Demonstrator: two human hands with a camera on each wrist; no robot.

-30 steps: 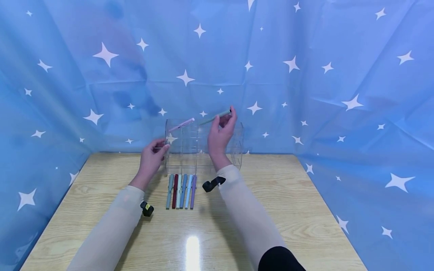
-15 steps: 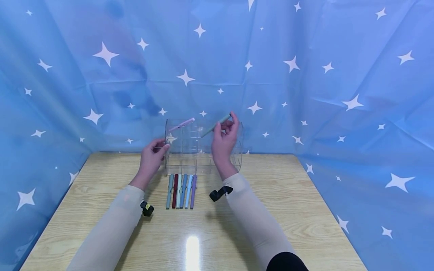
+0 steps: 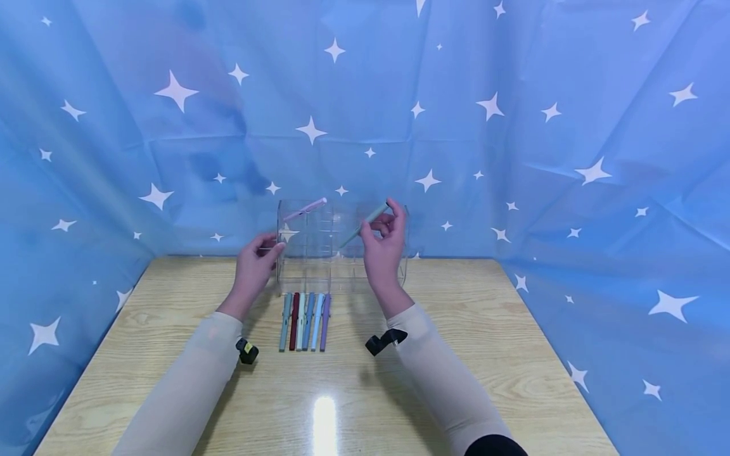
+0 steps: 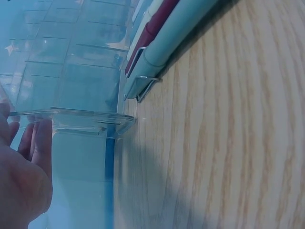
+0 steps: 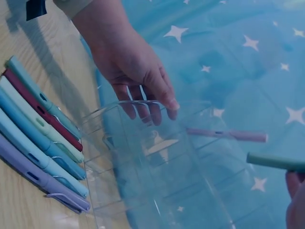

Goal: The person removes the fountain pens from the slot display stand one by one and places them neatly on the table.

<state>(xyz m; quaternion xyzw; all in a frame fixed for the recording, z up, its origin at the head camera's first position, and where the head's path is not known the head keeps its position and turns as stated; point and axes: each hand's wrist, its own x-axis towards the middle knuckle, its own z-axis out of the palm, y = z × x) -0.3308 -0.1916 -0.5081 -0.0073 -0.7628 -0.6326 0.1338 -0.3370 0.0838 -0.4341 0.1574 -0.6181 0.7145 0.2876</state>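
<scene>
A clear acrylic organizer with several compartments stands at the back of the table. My left hand pinches its left side wall between thumb and fingers, also plain in the right wrist view. My right hand holds a green pen slantwise in front of the organizer's right part, its lower end pointing left. A pink pen lies tilted in the organizer's upper left compartment. In front of the organizer, several pens lie side by side, among them a dark red pen and a purple pen.
The wooden table reaches back to a blue curtain with white stars, which hangs close behind the organizer and along both sides. A bright light reflection shows near the table's front.
My right hand has come down and slightly right with the green pen, which now slants more steeply. The left hand, the organizer and the row of pens have stayed in place.
</scene>
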